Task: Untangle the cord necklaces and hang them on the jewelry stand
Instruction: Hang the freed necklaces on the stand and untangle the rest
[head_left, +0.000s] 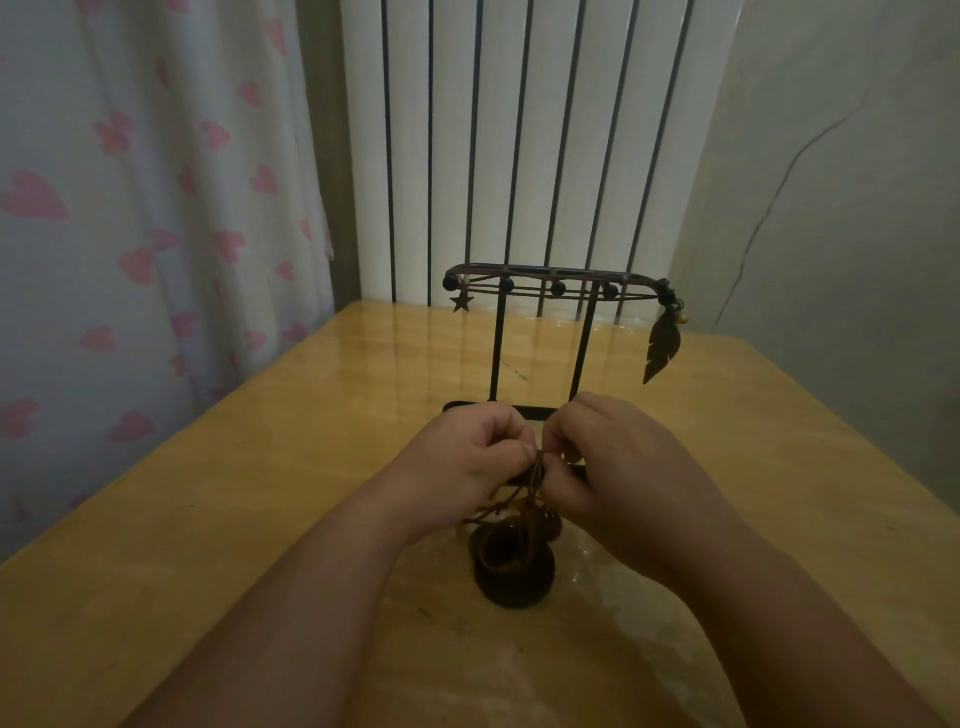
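Note:
A black metal jewelry stand (540, 353) rises at the middle of the wooden table (260, 493). A cord necklace with dark beads (558, 289), a star charm (460, 303) and a leaf pendant (661, 349) hangs along its top bar. In front of the stand, my left hand (467, 457) and my right hand (618, 457) pinch a bundle of brown cords (532, 480) between their fingertips. The cords hang down to a dark round pendant (511, 569) resting on the table. Part of the tangle is hidden behind my fingers.
A white ribbed radiator (519, 145) stands behind the table. A curtain with pink hearts (156, 208) hangs at the left, and a cracked wall (831, 182) is at the right. The table's far edge runs close behind the stand.

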